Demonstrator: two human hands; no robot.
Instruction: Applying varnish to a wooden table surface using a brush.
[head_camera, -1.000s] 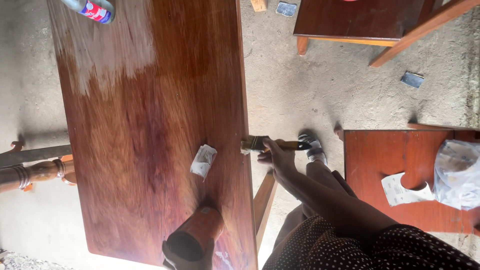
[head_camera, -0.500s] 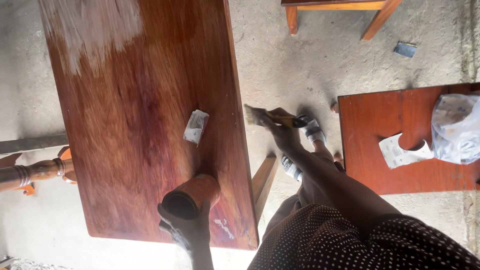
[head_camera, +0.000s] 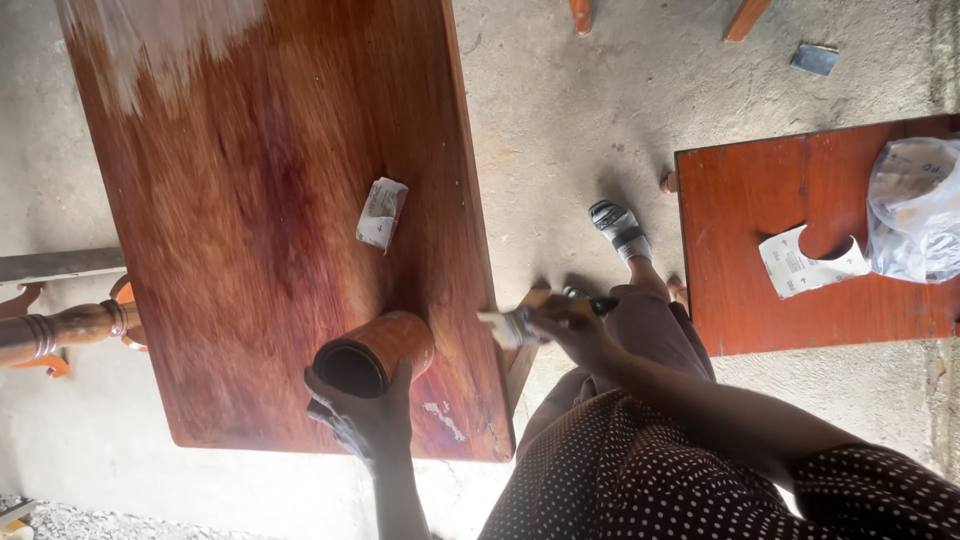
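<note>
Two hands work at the lower middle of the head view. The left hand grips an orange tin, tilted on its side with its dark mouth toward the lower left, on the reddish varnished tabletop. The right hand is closed around a paintbrush, its pale bristles just at the tabletop's right edge. A folded scrap of paper lies on the wood above the tin. At the right, a smaller red board carries a plastic bag and a torn sheet.
</note>
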